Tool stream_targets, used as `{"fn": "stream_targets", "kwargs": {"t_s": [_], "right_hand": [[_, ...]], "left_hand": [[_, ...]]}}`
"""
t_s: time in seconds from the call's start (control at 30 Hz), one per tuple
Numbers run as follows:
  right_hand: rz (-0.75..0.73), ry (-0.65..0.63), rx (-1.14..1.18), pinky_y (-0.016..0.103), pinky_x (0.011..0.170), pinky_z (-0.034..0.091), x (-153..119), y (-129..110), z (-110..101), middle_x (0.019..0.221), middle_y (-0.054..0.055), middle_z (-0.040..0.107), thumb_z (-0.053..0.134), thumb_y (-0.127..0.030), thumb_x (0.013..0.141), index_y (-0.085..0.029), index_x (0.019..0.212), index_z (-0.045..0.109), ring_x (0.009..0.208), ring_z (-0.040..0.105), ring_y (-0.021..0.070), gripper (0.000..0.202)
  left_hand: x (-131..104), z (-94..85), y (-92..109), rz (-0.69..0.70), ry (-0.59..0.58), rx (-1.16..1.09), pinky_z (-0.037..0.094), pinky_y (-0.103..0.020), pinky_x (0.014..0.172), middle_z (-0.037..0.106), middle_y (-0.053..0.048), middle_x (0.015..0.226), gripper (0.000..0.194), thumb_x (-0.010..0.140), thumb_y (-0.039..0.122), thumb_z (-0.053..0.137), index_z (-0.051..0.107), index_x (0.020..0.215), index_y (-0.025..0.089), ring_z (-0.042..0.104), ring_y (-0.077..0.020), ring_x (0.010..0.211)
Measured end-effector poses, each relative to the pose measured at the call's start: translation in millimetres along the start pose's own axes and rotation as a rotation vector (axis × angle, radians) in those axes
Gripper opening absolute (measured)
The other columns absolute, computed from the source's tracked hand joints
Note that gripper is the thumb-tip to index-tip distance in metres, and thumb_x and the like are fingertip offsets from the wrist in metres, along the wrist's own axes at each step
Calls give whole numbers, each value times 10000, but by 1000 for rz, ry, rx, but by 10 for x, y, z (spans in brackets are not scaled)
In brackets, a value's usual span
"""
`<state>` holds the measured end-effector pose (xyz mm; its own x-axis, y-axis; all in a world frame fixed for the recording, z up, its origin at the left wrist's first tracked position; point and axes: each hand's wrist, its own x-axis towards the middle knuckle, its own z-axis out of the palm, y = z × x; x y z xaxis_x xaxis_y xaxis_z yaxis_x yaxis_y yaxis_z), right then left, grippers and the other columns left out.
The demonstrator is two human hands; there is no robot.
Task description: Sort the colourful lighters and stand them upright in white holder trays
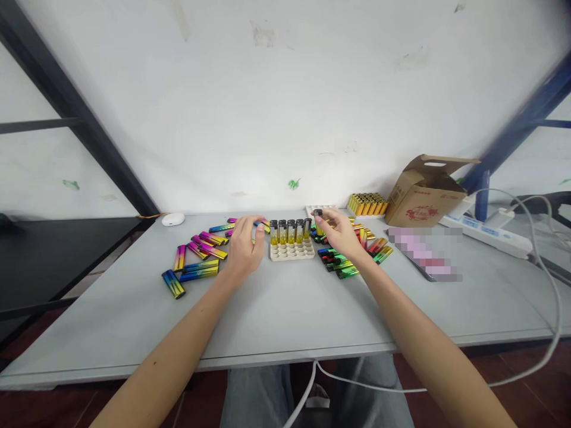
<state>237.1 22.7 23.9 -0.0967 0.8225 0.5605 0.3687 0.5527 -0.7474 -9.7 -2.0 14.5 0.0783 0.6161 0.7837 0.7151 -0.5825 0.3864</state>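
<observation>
A white tray [292, 252] with rows of holes stands in the middle of the table. Several clear yellow lighters [291, 233] with black tops are upright in its back rows, and the front holes are bare. My right hand [339, 232] pinches a yellow lighter [318, 223] upright just right of the tray. Left of the tray, my left hand [245, 244] hovers with curved fingers, thumb apart from the index finger, and I see nothing held. Around it lie shiny lighter sleeves [199, 272] in blue, pink and yellow. Beneath my right hand spreads a pile of coloured lighters [341, 261].
At the back right are a tray of packed yellow lighters [368, 205] and an open cardboard box [423, 196]. A blurred pink flat object [422, 252] lies before them. A power strip [491, 232] with a white cable is farther right. A white case [173, 219] sits back left.
</observation>
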Motion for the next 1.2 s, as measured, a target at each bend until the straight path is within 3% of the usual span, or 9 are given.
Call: {"fn": "stream_targets", "kwargs": {"t_s": [0.17, 0.27, 0.4, 0.8, 1.03, 1.2], "right_hand": [[63, -33, -22, 330, 704, 470, -2, 61, -69, 867, 51, 661, 650, -420, 796, -184, 905, 701, 763, 587, 191, 265], [87, -94, -20, 336, 728, 497, -14, 67, -76, 978, 76, 700, 678, -393, 775, -178, 902, 722, 847, 627, 216, 253], [87, -164, -92, 360, 782, 514, -32, 72, -58, 1084, 89, 704, 666, -341, 792, -196, 965, 731, 943, 644, 235, 235], [-14, -246, -237, 378, 812, 494, -47, 97, -60, 1130, 95, 681, 562, -294, 869, -211, 1073, 677, 994, 620, 244, 249], [-17, -162, -177, 321, 662, 476, -76, 163, 4, 932, 23, 682, 632, -295, 811, -258, 1121, 576, 683, 599, 171, 317], [-49, -72, -354, 333, 664, 469, -75, 158, -10, 914, 25, 641, 640, -349, 805, -237, 1072, 567, 672, 583, 175, 298]], "left_hand": [[12, -2, 8, 10, -13, 4, 447, -369, 898, 640, -83, 1007, 250, 965, 265, 359, 592, 1016, 191, 569, -221, 1004], [12, 2, 3, 14, -16, 9, 441, -371, 905, 640, -81, 1006, 243, 964, 266, 365, 593, 1008, 196, 563, -220, 1003], [15, 2, 1, 26, -21, 3, 438, -365, 908, 638, -76, 997, 227, 961, 256, 380, 594, 1004, 193, 560, -214, 997], [0, 55, -44, 2, -51, 47, 445, -381, 915, 642, -68, 1002, 170, 903, 207, 455, 593, 1002, 205, 573, -227, 1012], [-5, 60, -35, 13, -31, 40, 451, -391, 911, 650, -67, 998, 172, 886, 186, 465, 595, 996, 210, 578, -230, 1010], [-7, 54, -18, 24, 1, 49, 457, -373, 890, 647, -62, 974, 161, 883, 177, 464, 589, 979, 210, 578, -222, 985]]}}
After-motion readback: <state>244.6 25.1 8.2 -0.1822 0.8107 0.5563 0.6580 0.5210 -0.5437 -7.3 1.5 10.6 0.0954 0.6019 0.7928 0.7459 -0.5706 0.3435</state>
